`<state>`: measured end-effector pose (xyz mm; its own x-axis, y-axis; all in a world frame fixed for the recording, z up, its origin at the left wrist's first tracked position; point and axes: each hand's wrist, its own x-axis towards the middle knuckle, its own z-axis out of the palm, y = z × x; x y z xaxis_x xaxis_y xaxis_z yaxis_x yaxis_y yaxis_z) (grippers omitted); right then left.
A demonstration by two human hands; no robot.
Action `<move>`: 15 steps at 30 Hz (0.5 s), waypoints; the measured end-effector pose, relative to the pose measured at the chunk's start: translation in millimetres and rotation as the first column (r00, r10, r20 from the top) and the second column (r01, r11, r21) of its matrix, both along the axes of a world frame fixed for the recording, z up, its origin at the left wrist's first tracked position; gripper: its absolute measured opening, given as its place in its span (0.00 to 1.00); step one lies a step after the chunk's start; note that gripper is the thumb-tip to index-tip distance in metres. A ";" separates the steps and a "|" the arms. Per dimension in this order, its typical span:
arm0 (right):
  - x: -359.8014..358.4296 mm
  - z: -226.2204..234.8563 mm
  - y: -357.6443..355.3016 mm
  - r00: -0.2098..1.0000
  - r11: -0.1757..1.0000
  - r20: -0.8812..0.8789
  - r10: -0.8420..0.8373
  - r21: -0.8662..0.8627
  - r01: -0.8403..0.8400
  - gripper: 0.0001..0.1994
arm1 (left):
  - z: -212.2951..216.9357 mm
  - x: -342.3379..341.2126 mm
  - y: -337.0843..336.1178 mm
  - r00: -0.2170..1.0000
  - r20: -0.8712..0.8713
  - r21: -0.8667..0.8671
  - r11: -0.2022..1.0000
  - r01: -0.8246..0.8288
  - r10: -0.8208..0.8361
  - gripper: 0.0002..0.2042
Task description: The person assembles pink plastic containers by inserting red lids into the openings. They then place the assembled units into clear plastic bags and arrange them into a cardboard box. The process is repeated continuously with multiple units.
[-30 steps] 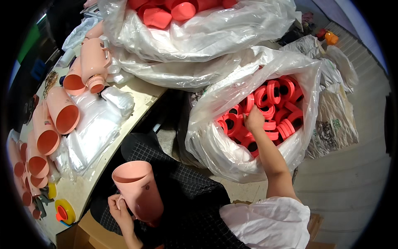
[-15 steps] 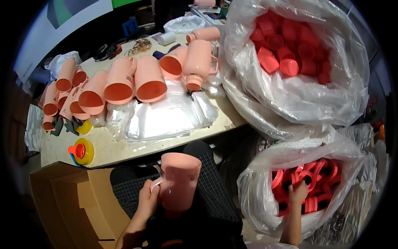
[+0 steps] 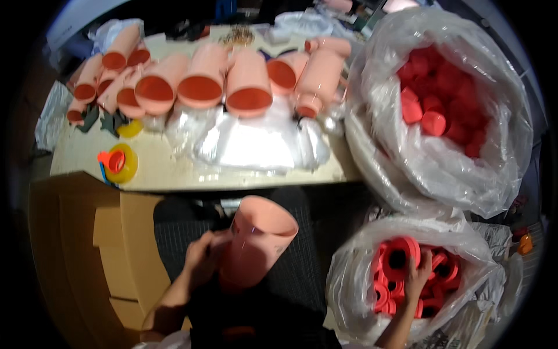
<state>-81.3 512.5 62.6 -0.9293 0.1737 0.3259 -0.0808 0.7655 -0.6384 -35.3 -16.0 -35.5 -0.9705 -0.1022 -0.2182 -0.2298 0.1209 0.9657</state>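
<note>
My left hand [image 3: 200, 259] is closed around the handle of a pink jug [image 3: 256, 256], held over my lap. The jug tilts to the right, with its wide open mouth facing up. At the lower right, my right hand [image 3: 417, 278] reaches into a clear plastic bag [image 3: 354, 276] full of red ring-shaped lids. Its fingers grip the edge of a large red lid [image 3: 414, 251] with a dark centre, raised above the others. Several pink jugs [image 3: 250, 75] lie on the table [image 3: 160, 174], most with their dark red mouths toward me.
A larger plastic bag [image 3: 372, 151] of red cups stands at the upper right. Clear plastic sleeves [image 3: 250, 142] lie before the jugs. A yellow tape roll [image 3: 131, 166] with a red scoop [image 3: 110, 160] sits at the table's left. A cardboard box [image 3: 107, 250] stands open at the left.
The right hand has taken hold of a red lid and lifted it a little among the others. The jug now tilts more to the right. The whole view has shifted.
</note>
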 end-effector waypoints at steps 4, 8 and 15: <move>-46.9 5.2 -149.5 0.925 0.912 -0.007 0.381 -0.160 -0.377 0.27 | 16.0 13.7 7.0 0.998 -0.053 0.033 0.999 0.026 -0.025 0.14; -73.8 -12.3 -254.8 0.518 0.521 -0.067 0.853 0.032 -0.853 0.32 | 7.5 22.5 9.8 0.996 -0.069 0.152 0.987 0.060 -0.050 0.15; -59.8 -29.1 -262.5 0.415 0.415 -0.005 0.910 -0.028 -0.910 0.31 | -11.3 32.9 -2.3 0.992 -0.115 0.096 0.993 0.071 -0.060 0.14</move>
<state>-141.2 250.0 33.6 -0.5512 -0.7682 0.3257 -0.7149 0.2335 -0.6591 -2.4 -18.3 -46.8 -0.9932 -0.0207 -0.1143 -0.1150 0.0345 0.9928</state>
